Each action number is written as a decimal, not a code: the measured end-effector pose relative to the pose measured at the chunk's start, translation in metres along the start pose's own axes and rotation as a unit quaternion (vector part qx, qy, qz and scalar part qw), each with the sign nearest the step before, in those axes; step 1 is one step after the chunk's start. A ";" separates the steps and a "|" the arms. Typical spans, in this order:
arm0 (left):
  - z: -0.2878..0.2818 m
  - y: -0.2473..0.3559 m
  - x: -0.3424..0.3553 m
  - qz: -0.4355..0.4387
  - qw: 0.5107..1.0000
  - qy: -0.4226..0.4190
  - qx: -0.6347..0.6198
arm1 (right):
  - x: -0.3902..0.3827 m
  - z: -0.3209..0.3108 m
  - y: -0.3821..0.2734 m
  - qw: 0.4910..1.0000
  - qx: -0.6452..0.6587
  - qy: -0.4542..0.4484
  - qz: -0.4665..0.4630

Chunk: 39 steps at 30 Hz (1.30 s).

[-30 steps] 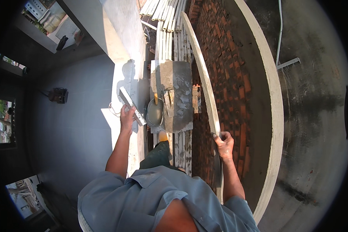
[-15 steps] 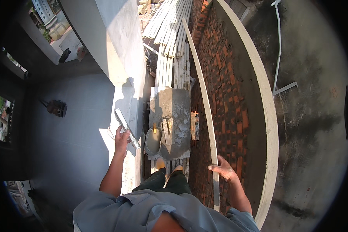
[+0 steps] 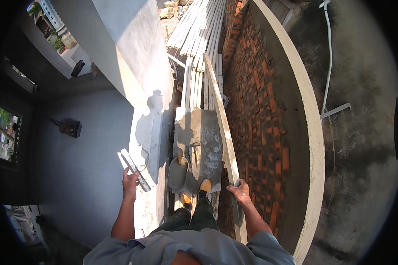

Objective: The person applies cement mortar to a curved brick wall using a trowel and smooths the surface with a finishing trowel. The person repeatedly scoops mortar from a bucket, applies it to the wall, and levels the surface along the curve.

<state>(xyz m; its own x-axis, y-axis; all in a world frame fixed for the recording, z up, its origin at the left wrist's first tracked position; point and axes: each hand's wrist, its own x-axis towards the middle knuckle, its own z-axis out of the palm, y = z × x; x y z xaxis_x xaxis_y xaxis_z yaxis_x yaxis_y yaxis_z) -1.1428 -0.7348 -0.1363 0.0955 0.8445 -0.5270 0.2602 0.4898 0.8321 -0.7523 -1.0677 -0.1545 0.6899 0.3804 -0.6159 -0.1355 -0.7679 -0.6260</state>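
Observation:
My left hand is closed round a narrow, mortar-spattered plastering float, seen nearly edge-on beside the pale wall ledge. In my right hand is a long, straight screed board. Its far end points ahead, over the mortar-covered board; its near end passes beside my hip. On that board stands a bucket of grey mortar with an orange-handled tool in it. Next to the bucket lies a pale, narrow piece whose kind I cannot make out.
A brick wall with a grey mortar top band rises on the right. On the left runs a pale ledge with a grey floor beyond. Long white poles extend ahead. My yellow shoes stand near the bucket.
One foot has stepped forward onto the mortar board. The screed board's far end has come nearer and lower. My left hand has shifted lower and left with the float.

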 end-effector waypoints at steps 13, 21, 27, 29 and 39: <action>0.047 0.008 0.011 0.005 1.000 -0.003 -0.013 | 0.138 -0.002 -0.074 0.999 -0.018 -0.022 -0.041; 0.043 -0.053 0.019 -0.049 0.997 0.037 0.039 | 0.153 0.037 0.016 0.984 -0.152 -0.012 0.090; 0.039 -0.094 0.017 -0.096 0.991 0.050 0.079 | 0.197 0.077 0.057 0.972 -0.212 0.077 0.067; 0.039 -0.104 0.017 -0.102 0.990 0.051 0.081 | 0.225 0.087 0.060 0.979 -0.183 0.068 0.064; 0.040 -0.137 0.024 -0.104 0.986 0.053 0.116 | 0.470 0.087 -0.169 0.993 -0.055 0.064 -0.088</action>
<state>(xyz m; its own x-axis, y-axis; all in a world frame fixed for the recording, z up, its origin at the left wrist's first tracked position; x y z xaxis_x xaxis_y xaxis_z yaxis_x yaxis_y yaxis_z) -1.1378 -0.7896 -0.2697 -0.0804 0.7545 -0.6513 0.4781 0.6026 0.6390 -0.4672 -0.7145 -0.3799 0.7812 0.4512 -0.4315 0.0687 -0.7491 -0.6589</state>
